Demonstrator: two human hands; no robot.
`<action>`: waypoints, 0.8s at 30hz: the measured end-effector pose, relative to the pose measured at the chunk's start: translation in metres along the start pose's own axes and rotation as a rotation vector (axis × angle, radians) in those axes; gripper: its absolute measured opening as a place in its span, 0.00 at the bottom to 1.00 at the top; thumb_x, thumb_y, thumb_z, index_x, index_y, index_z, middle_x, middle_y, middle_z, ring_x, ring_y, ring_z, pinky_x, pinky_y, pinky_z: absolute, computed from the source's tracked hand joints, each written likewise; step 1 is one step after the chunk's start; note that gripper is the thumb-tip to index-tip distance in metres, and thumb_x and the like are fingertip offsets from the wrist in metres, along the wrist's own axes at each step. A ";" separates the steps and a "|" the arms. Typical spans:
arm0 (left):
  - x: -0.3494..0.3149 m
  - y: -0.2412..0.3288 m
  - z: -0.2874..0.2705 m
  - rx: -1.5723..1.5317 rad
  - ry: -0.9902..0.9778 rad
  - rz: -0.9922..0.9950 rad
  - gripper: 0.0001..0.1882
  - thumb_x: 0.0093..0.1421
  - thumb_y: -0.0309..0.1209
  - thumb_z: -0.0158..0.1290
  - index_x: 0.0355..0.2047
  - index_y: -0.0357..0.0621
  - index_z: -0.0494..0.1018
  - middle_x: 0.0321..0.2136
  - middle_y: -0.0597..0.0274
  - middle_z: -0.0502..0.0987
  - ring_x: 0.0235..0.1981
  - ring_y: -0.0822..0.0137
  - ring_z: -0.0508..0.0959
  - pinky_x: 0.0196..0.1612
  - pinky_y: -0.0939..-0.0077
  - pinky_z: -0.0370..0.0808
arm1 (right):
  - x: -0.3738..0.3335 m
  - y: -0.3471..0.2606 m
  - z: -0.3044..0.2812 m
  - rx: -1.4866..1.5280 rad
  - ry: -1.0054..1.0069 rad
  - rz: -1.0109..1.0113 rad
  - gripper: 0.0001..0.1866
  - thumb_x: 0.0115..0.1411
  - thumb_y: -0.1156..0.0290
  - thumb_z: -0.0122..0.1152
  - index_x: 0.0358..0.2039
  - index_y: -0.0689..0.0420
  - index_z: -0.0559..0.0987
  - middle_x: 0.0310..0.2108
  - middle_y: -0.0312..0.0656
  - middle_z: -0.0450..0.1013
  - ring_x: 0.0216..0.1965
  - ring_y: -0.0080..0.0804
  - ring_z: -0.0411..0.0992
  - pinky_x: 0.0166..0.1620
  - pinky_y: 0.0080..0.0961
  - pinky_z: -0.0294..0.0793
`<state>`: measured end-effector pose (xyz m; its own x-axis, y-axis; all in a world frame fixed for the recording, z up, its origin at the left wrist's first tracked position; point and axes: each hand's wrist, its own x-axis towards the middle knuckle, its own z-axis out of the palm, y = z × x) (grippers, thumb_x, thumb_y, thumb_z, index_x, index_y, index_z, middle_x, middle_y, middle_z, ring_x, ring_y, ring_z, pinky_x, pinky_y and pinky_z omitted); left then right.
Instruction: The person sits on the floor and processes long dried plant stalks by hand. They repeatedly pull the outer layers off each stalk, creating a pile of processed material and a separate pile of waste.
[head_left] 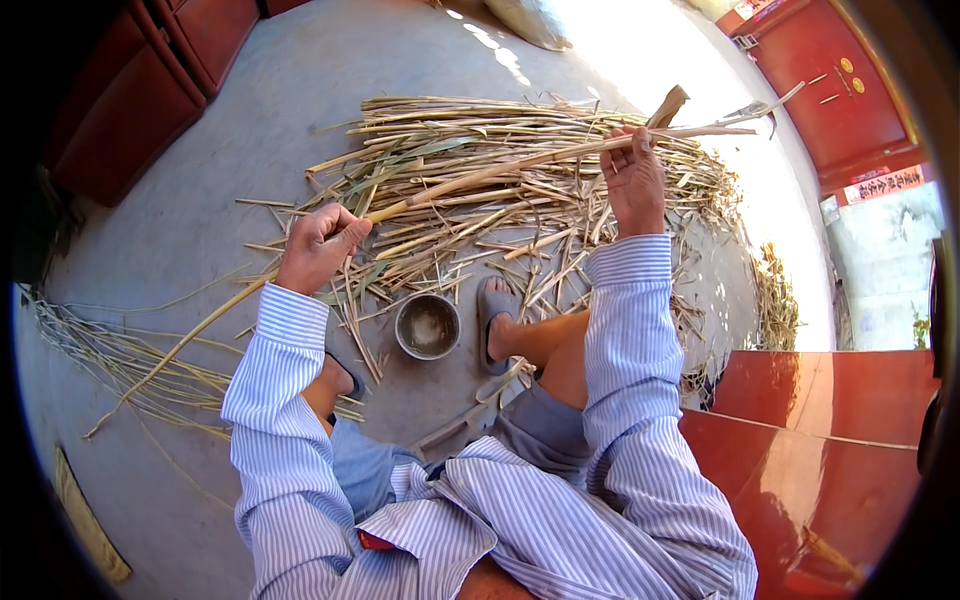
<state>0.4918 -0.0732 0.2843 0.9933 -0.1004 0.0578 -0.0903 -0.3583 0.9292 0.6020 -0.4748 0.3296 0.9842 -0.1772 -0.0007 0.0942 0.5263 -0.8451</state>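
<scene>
A long yellowish reed stalk (490, 175) runs slantwise across the view, from low on the left up to the far right. My left hand (322, 248) is closed around it near the middle, and its thin end trails down toward the floor. Farther right and higher, my right hand (636, 185) grips the same stalk between thumb and fingers. Dry brown leaf sheath (668, 106) sticks up from the stalk just beyond that hand. Beneath it lies a large heap of dry reed stalks (450, 215). Between my feet stands a round metal bowl (428, 326); its inside looks dull.
Thin peeled-looking stalks (130, 355) lie spread on the floor at left. Dark red armchairs (140, 110) stand at the far left. A shiny red surface (800, 440) is close by on the right. Red cabinet doors (830, 90) and a pale sack (535, 20) are farther back.
</scene>
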 end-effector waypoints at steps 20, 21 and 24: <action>-0.005 -0.003 -0.039 0.043 -0.053 -0.126 0.13 0.55 0.35 0.63 0.29 0.37 0.75 0.19 0.63 0.73 0.22 0.74 0.70 0.25 0.75 0.66 | -0.009 0.007 0.012 -0.076 0.121 -0.067 0.08 0.63 0.68 0.60 0.37 0.58 0.76 0.32 0.40 0.77 0.33 0.26 0.76 0.33 0.19 0.78; -0.010 -0.005 -0.046 -0.004 -0.119 -0.271 0.13 0.55 0.34 0.63 0.30 0.36 0.75 0.19 0.62 0.74 0.22 0.74 0.70 0.25 0.75 0.67 | -0.006 0.000 0.002 -0.069 0.142 -0.096 0.08 0.63 0.67 0.60 0.37 0.58 0.76 0.32 0.39 0.77 0.34 0.26 0.76 0.34 0.19 0.78; -0.012 -0.011 -0.047 0.099 -0.157 -0.257 0.14 0.56 0.36 0.62 0.32 0.37 0.75 0.20 0.61 0.75 0.23 0.72 0.72 0.27 0.73 0.68 | -0.006 0.005 -0.007 -0.071 0.136 -0.027 0.08 0.64 0.67 0.59 0.38 0.58 0.76 0.32 0.38 0.76 0.34 0.24 0.75 0.34 0.19 0.77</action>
<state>0.4847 -0.0241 0.2902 0.9619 -0.1343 -0.2382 0.1476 -0.4781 0.8658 0.5955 -0.4769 0.3214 0.9516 -0.3039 -0.0460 0.1045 0.4606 -0.8814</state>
